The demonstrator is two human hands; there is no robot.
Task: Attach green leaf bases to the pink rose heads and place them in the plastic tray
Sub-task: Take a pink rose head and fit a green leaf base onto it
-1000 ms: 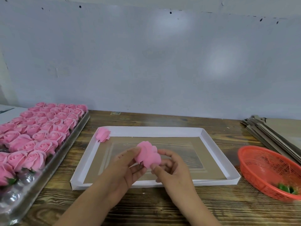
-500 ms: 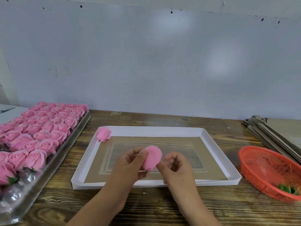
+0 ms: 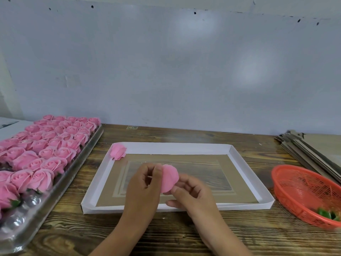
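While I turn the rose head [image 3: 168, 177] between my hands at the lower centre of the frame, it has gone from showing its ruffled petals a second ago to showing one smooth rounded side, so I judge I am bringing its underside round for a leaf base. My left hand [image 3: 143, 187] has its fingers curled on the flower's left edge, and my right hand [image 3: 191, 192] pinches it from below right; no green piece shows in either. The head's long axis leans from lower left to upper right, though which end is the bloom I cannot tell. It hangs above the white tray [image 3: 186, 147], where one finished-looking rose [image 3: 118, 152] lies in the upper left corner. Leaf bases [image 3: 325, 213] sit in the orange basket [image 3: 287, 189] at lower right; the stock of roses [image 3: 46, 145] fills the left.
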